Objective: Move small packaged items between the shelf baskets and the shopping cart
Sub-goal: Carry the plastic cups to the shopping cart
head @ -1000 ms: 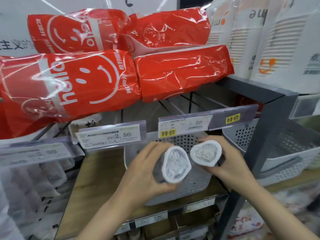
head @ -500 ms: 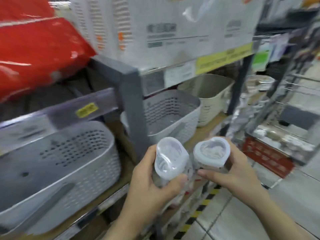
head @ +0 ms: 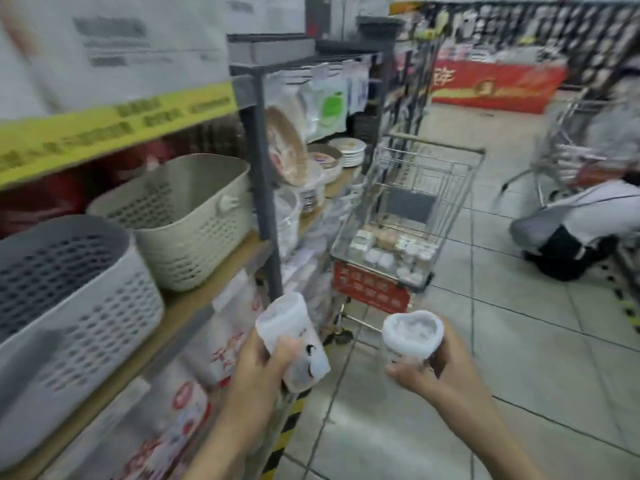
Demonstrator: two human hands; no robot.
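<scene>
Packaged items (head: 292, 337): translucent white cups, heart-shaped lids.

Near left basket (head: 104, 306): pale grey outside, darker grey inside, rows of oval perforations. Basket to its right (head: 194, 233): cream, same perforated pattern. Shelf edge strip (head: 114, 129), far left: yellow with dark lettering. Two packaged items (head: 291, 337) (head: 412, 336): translucent white. Shopping cart (head: 415, 209): silver wire, red panel (head: 372, 289) with pale lettering. Floor (head: 519, 358): light grey tiles, with black-and-yellow striped tape (head: 287, 420) along the shelf base.
</scene>
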